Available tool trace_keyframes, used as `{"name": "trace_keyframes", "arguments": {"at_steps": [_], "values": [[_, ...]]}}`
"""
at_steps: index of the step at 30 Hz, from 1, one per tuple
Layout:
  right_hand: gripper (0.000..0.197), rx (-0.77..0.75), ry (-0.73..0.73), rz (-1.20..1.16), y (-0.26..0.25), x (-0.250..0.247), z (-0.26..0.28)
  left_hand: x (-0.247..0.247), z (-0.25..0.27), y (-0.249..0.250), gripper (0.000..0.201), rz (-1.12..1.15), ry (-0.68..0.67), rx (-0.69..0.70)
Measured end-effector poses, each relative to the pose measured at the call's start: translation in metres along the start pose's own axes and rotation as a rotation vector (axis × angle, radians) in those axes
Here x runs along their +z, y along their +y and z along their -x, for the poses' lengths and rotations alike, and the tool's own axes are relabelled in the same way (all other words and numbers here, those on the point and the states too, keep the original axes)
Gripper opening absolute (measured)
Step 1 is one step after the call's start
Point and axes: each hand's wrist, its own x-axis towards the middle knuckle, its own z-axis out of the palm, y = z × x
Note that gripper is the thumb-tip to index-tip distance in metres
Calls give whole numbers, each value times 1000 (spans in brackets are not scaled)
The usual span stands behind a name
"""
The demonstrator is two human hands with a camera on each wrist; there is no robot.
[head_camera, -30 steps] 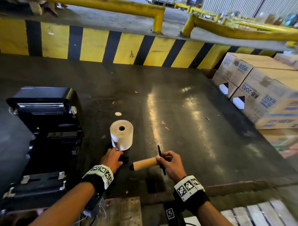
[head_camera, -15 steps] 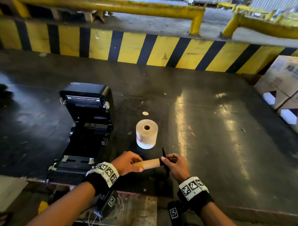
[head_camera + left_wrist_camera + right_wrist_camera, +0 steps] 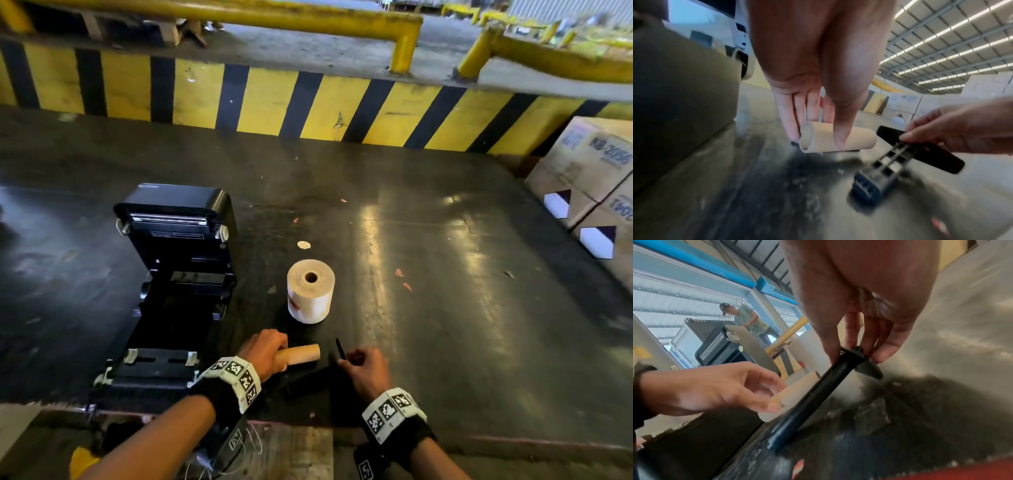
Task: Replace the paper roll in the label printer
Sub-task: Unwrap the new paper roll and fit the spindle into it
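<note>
Core point(image 3: 301, 355) is now coming off spindle point(image 3: 824, 386); left hand point(image 3: 265, 353) pinching core, right hand point(image 3: 368, 371) pinching spindle; fresh roll point(image 3: 310, 291) goes on next.

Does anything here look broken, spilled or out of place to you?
Nothing looks damaged. The label printer lies wide open, which fits a roll change. The left hand holds a bare cardboard core, and the right hand holds the black spindle. Small paper scraps litter the dark table near the new paper roll.
</note>
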Motion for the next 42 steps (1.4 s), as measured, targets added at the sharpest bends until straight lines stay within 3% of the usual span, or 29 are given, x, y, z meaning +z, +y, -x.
{"name": "trace_keyframes", "arguments": {"at_steps": [3,6,10,13,16,21,23,27,30,32,34,37,42], "values": [[23,26,-15,71,-4,6,3,5,-1,-3,34,-44,-35,35],[30,2,-33,79,-13,-1,0,-1,-7,-5,52,4,-45,71],[47,-273,108,65,-55,-12,-16,-28,-27,1,52,428,147,9],[68,-430,11,146,-95,-8,-35,-44,-45,2,59,764,112,-33],[63,-374,-96,447,-119,10,-51,-45,-62,-8,57,837,34,101],[54,-309,-63,490,-128,21,-59,-52,-69,-13,29,840,-14,164],[57,-294,-56,390,-127,15,-64,-57,-69,-12,13,848,17,109],[75,-241,19,-50,-123,-10,-62,-75,-66,-8,41,878,143,-103],[55,-175,-23,-441,-130,-30,-47,-95,-54,9,47,957,153,-184],[42,-152,-77,-598,-136,-41,-36,-107,-44,22,53,1139,66,-220],[45,-157,-87,-679,-137,-53,-26,-114,-36,34,57,1321,-40,-233],[49,-151,-92,-760,-132,-65,-15,-122,-28,47,46,1438,-144,-210],[57,-143,-111,-808,-120,-76,-4,-122,-18,72,49,1425,-142,-169]]}}
